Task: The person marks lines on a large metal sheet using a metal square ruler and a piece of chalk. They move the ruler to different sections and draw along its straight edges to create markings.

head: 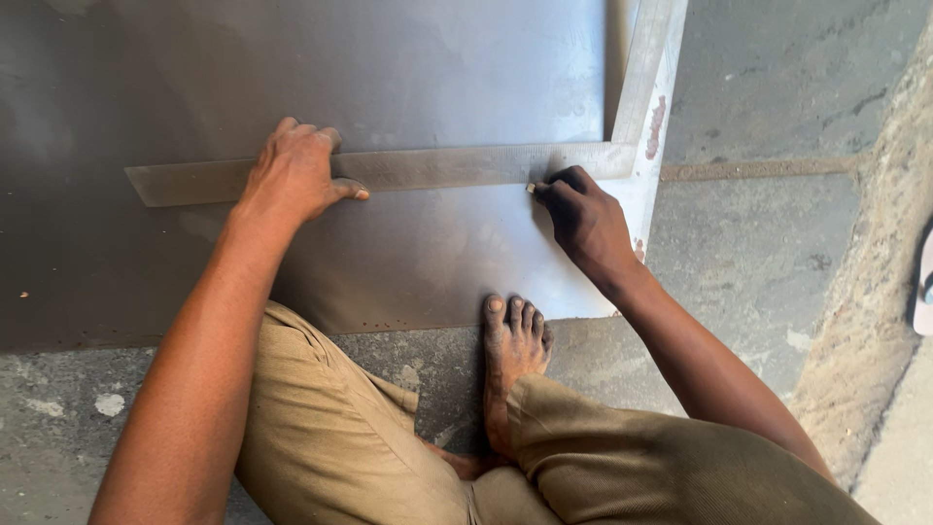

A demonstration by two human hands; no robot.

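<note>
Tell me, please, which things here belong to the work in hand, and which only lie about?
In use:
- steel square, pressed by left hand
- small marker, in right hand
- metal sheet
- bare foot on sheet edge

Lying about:
- sandal
- concrete floor

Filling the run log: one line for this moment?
left hand pressing steel square | right hand holding marker tip at its edge | metal sheet beneath

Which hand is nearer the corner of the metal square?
Right. The right hand sits just beside the corner of the metal square, pinching a small marker at the blade's edge. The left hand presses the blade far from that corner, toward its free end.
</note>
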